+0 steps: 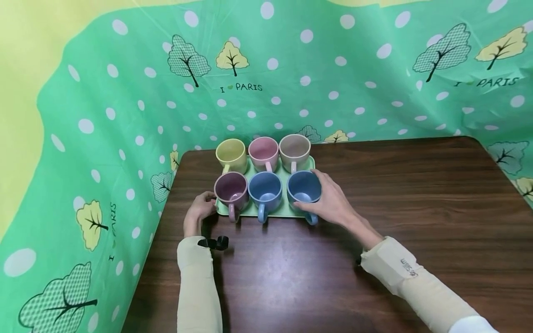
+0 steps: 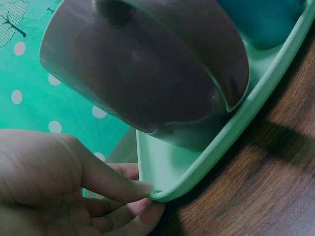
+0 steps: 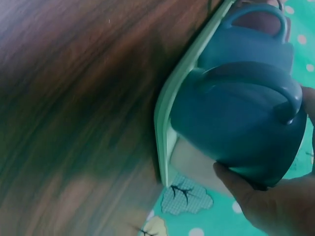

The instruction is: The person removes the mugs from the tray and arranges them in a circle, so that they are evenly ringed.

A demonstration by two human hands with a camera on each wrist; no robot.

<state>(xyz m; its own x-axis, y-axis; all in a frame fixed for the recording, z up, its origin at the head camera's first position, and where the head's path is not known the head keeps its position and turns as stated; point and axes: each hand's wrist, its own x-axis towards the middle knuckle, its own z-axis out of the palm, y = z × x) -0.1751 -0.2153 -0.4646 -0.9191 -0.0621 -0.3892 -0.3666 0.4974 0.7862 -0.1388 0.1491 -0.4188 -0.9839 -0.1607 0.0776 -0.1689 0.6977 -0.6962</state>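
**Both hands at the loaded tray**

Head view: six mugs fill the green tray near the worktop's far left corner, long axis left to right, handles toward the person. Loading looks done; the tray is not yet lifted. The right hand wraps the blue mug.

Left wrist view: the left hand pinches the tray's corner beside the purple mug.

Right wrist view: the right grip clasps the blue mug's side.
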